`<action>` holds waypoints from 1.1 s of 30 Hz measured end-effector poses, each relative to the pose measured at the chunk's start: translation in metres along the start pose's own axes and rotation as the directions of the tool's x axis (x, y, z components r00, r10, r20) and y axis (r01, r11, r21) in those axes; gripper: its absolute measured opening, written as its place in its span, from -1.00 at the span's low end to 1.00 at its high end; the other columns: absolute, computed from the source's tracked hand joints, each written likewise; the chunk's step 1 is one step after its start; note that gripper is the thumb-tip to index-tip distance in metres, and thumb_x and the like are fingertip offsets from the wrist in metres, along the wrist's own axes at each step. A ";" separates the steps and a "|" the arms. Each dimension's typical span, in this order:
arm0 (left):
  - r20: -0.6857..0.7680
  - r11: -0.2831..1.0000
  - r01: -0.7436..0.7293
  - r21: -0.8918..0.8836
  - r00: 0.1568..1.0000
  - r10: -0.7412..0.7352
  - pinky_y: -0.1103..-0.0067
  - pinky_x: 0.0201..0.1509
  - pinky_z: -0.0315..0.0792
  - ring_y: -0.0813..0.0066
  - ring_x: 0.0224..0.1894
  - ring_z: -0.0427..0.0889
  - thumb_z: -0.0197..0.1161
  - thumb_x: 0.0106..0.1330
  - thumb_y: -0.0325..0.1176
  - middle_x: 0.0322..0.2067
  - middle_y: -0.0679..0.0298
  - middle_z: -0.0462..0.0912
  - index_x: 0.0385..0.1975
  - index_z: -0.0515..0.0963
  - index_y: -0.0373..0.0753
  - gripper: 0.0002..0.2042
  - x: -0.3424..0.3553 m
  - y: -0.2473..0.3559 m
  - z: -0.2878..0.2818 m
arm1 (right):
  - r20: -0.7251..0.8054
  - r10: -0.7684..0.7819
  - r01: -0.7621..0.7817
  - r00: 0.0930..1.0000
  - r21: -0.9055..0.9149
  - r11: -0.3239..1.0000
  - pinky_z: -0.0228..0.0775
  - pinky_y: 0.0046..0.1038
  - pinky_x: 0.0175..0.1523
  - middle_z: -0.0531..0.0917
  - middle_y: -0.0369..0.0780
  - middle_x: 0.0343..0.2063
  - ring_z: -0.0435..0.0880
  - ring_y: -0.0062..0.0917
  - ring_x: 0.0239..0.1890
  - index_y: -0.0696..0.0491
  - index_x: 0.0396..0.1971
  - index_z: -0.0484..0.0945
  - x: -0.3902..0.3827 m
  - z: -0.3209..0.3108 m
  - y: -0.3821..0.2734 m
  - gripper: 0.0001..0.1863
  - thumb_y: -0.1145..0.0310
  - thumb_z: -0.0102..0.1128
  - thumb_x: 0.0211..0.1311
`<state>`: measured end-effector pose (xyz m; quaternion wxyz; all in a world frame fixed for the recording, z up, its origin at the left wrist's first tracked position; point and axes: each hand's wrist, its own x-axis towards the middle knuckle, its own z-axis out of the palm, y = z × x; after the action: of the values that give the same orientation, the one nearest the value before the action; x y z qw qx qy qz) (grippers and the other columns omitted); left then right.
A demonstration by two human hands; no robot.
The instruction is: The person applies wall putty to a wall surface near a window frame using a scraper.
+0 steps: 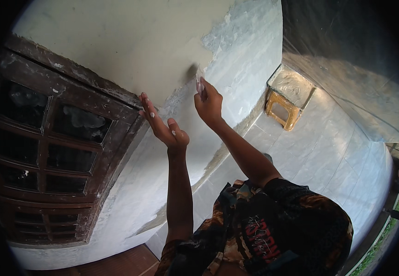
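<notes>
My right hand (pixel 208 103) grips a putty knife (pixel 200 73), small and smeared pale; its blade is at the wall, and the fingers hide most of its handle. Around it the wall (pixel 158 50) carries a cream coat with a ragged edge against a rougher grey-white surface (pixel 241 55). My left hand (pixel 165 129) is raised with its fingers stretched out and holds nothing. White paste spots its fingers and thumb. It is beside the corner of a dark brown wooden window frame (pixel 130 99); whether it touches the frame or wall I cannot tell.
A tray of pale paste (pixel 294 85) rests on an orange-brown plastic stool (pixel 282 110) at the right, close to the wall. Grey tiles cover the floor (pixel 319 147). A dark sheet (pixel 346 50) hangs at the far right. Several glass panes (pixel 82 119) fill the window at the left.
</notes>
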<state>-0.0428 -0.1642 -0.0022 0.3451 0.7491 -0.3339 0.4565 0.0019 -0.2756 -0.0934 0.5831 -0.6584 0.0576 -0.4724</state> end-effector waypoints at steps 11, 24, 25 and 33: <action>0.025 1.000 -0.012 0.022 1.000 0.011 0.05 0.50 -0.33 -0.06 0.48 0.03 -0.27 0.32 -0.25 0.40 -0.13 0.14 0.39 0.05 -0.48 -0.36 0.003 0.003 0.008 | 0.213 -0.056 0.023 0.975 0.153 0.988 0.49 -0.29 -0.16 0.61 -0.03 -0.26 0.64 -0.23 -0.26 0.17 0.18 0.39 -0.088 0.039 -0.011 -0.46 0.41 0.24 0.16; -0.013 0.999 -0.026 -0.022 1.000 0.025 -0.02 0.48 -0.29 -0.17 0.46 0.04 -0.25 0.42 -0.18 0.38 -0.21 0.13 0.37 0.07 -0.51 -0.38 0.001 0.002 -0.019 | 0.120 0.046 -0.035 0.992 -0.089 0.995 0.49 -0.29 -0.13 0.60 0.04 -0.22 0.62 -0.15 -0.16 0.25 0.22 0.29 -0.049 0.060 -0.017 -0.35 0.57 0.23 0.05; -0.012 1.000 -0.026 -0.016 1.000 0.026 -0.02 0.48 -0.29 -0.17 0.46 0.04 -0.25 0.42 -0.18 0.38 -0.21 0.13 0.37 0.07 -0.51 -0.38 0.001 0.001 -0.026 | 0.173 0.034 -0.025 0.984 -0.055 0.998 0.49 -0.28 -0.10 0.59 0.04 -0.18 0.61 -0.13 -0.11 0.22 0.24 0.27 -0.074 0.066 -0.025 -0.34 0.55 0.24 0.08; -0.013 1.000 0.000 0.002 1.000 0.000 -0.02 0.48 -0.33 -0.14 0.47 0.02 -0.26 0.40 -0.22 0.39 -0.19 0.11 0.38 0.05 -0.49 -0.39 -0.014 -0.013 -0.071 | -0.055 0.053 -0.053 0.997 0.008 0.999 0.44 -0.32 -0.32 0.58 -0.07 -0.46 0.57 -0.33 -0.48 0.26 0.11 0.43 -0.047 0.035 -0.037 -0.48 0.60 0.17 0.05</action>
<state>-0.0698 -0.0965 0.0069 0.3466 0.7464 -0.3310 0.4617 -0.0177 -0.2098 -0.0845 0.5958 -0.6414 0.0897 -0.4750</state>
